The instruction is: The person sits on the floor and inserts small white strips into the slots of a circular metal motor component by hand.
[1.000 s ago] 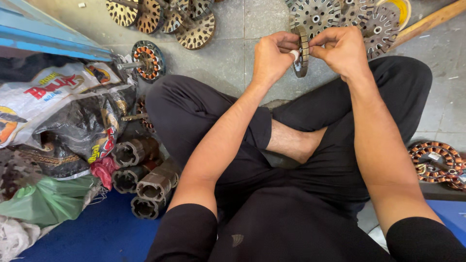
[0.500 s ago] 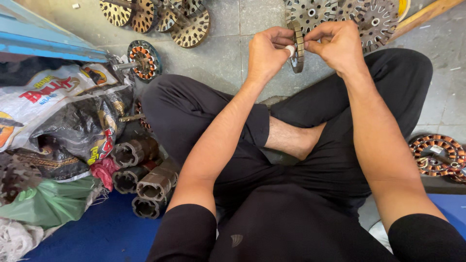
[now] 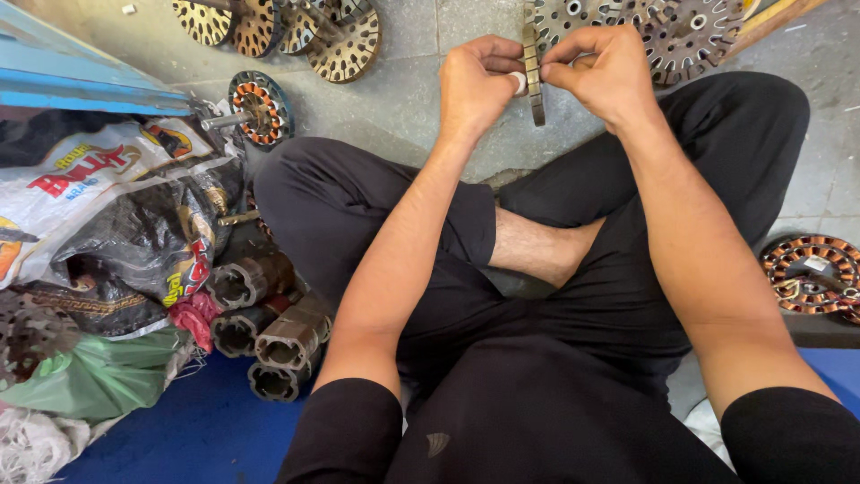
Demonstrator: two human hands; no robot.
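While seated cross-legged on the concrete floor (image 3: 403,99), holding a slotted metal stator disc (image 3: 534,76) edge-on above the knees. Left hand (image 3: 479,81) and right hand (image 3: 602,72) pinching it from either side. More discs (image 3: 345,40) lying nearby, sacks (image 3: 107,206) at left.

Two hands (image 3: 475,85), one stator ring (image 3: 535,67)
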